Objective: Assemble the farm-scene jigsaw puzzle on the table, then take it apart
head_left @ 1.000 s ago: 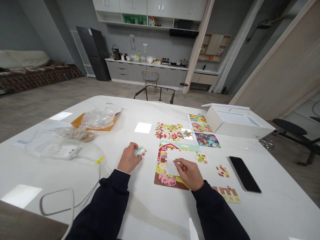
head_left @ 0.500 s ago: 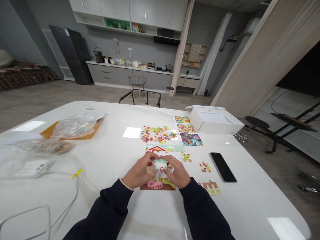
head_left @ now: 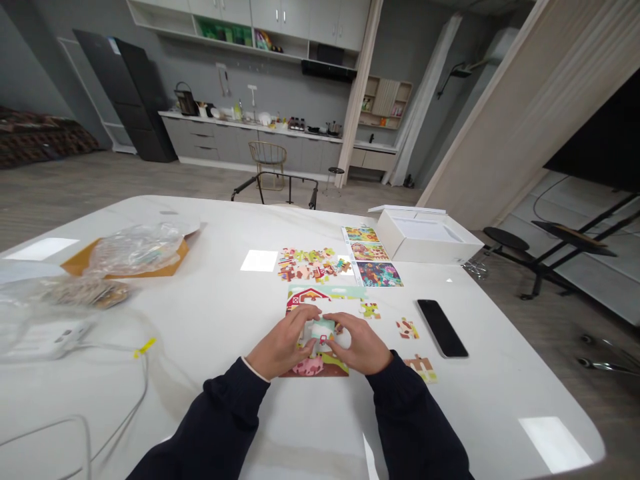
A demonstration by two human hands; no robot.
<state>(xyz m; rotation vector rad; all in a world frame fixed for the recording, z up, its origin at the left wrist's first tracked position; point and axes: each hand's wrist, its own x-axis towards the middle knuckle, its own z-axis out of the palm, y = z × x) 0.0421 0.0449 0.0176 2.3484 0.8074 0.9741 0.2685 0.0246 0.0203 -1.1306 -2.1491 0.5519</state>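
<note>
Between both hands is a pale green and white puzzle piece (head_left: pixel 323 329) with a small red mark. My left hand (head_left: pixel 285 341) pinches its left side, and my right hand (head_left: pixel 363 341) grips its right side. Below them lies a partly joined farm puzzle (head_left: pixel 310 293), with a red barn at its top left and a pink spotted animal at its bottom; my hands hide its middle. Loose pieces lie to the right: a green one (head_left: pixel 371 310), a brown-spotted one (head_left: pixel 407 328) and a joined fence section (head_left: pixel 423 368) by my right sleeve.
Beyond the puzzle spreads a pile of loose pieces (head_left: pixel 310 265). Picture sheets (head_left: pixel 373 253) lie beside an open white box (head_left: pixel 430 237). A phone (head_left: pixel 443 328) rests at the right. Plastic bags (head_left: pixel 135 250), a power strip (head_left: pixel 47 337) and a cable (head_left: pixel 143 393) occupy the left.
The view has shifted slightly, so the table's contents appear a little further left and higher. Both hands still hold the same piece over the puzzle.
</note>
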